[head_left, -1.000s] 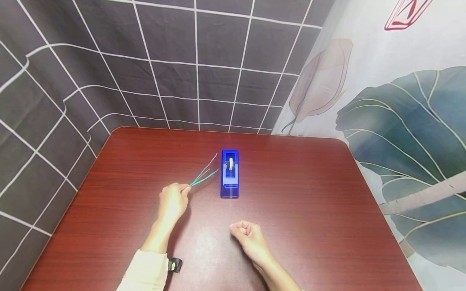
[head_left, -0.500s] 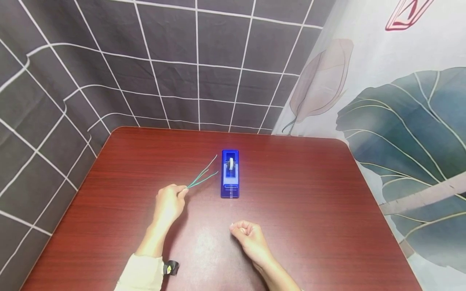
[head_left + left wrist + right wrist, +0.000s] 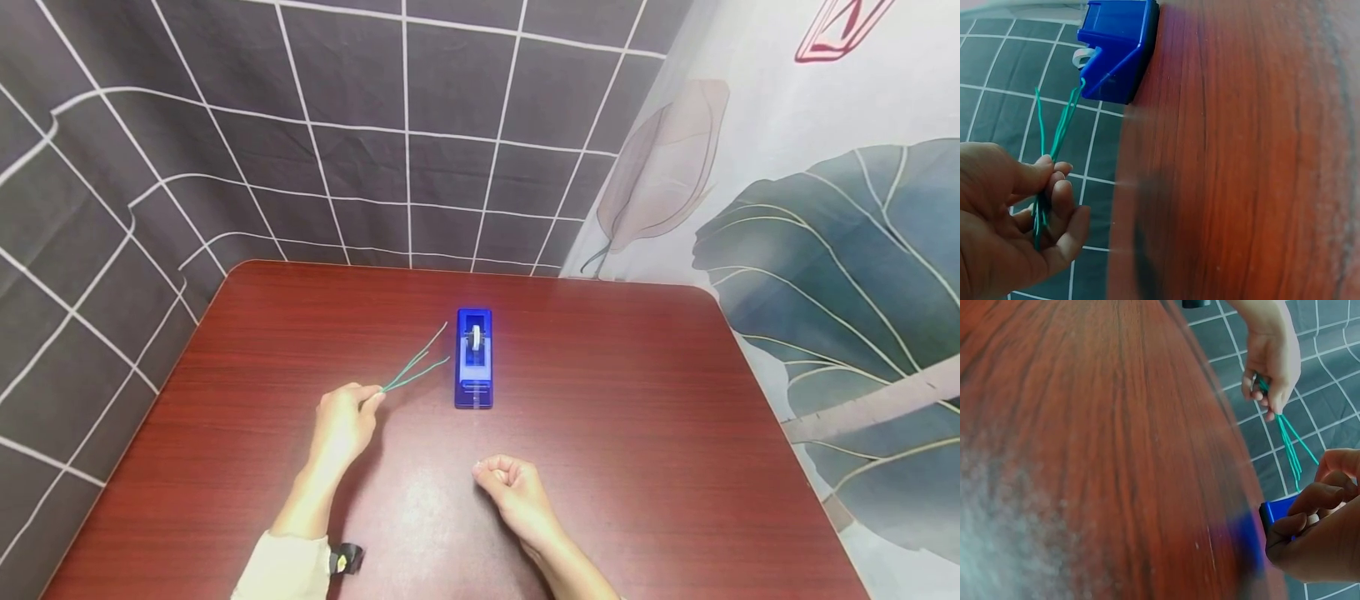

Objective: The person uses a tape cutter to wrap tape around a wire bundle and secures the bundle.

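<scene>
Green thin wires (image 3: 415, 367) pinched by left hand (image 3: 341, 421).

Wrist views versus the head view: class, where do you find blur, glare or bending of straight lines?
Head view: sharp, a pale glare patch on the table, and the wall's grid lines bow near the edges. Left wrist view: the table smears into streaks, while the left hand and green wires stay clear. Right wrist view: wood grain blurred, the blue dispenser soft-edged.

Cream sleeve (image 3: 281, 567) with black wrist strap (image 3: 341, 558); bare hands.
</scene>
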Tool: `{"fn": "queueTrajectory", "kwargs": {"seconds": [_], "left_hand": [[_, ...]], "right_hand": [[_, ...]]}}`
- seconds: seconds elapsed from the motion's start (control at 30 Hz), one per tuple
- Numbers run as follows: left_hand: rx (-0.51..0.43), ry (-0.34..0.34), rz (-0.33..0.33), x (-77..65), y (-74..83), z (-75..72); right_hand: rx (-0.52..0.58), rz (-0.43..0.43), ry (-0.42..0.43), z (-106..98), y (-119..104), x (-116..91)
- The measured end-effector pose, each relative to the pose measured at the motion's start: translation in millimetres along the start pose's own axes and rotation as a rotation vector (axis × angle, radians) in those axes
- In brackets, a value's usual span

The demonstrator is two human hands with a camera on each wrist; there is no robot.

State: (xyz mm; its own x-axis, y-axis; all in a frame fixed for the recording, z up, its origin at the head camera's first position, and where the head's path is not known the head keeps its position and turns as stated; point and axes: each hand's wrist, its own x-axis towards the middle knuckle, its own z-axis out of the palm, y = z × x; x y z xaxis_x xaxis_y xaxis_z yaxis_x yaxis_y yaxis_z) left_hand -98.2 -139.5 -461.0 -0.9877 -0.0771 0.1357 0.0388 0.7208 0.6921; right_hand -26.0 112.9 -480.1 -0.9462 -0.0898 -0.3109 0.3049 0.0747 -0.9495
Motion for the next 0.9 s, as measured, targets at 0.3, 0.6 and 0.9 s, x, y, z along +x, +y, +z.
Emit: {"fn": "queueTrajectory", "kwargs": {"seconds": [0.3,0.6,0.9], "left_hand": [[-0.025,0.000,0.021,-4.4,-5.5,-2.0],[-0.015,0.002,0.036,-6.8,-5.1,-7.2],[-0.005,-0.003,0.067,-9.6,-5.7,-11.0]], "right_hand": [[-0.005,0.013,-0.001,0,2,1],[0.000,-0.009,-0.010,0,1,0],[-0.016,-0.003,-0.018,-1,0,0]]}}
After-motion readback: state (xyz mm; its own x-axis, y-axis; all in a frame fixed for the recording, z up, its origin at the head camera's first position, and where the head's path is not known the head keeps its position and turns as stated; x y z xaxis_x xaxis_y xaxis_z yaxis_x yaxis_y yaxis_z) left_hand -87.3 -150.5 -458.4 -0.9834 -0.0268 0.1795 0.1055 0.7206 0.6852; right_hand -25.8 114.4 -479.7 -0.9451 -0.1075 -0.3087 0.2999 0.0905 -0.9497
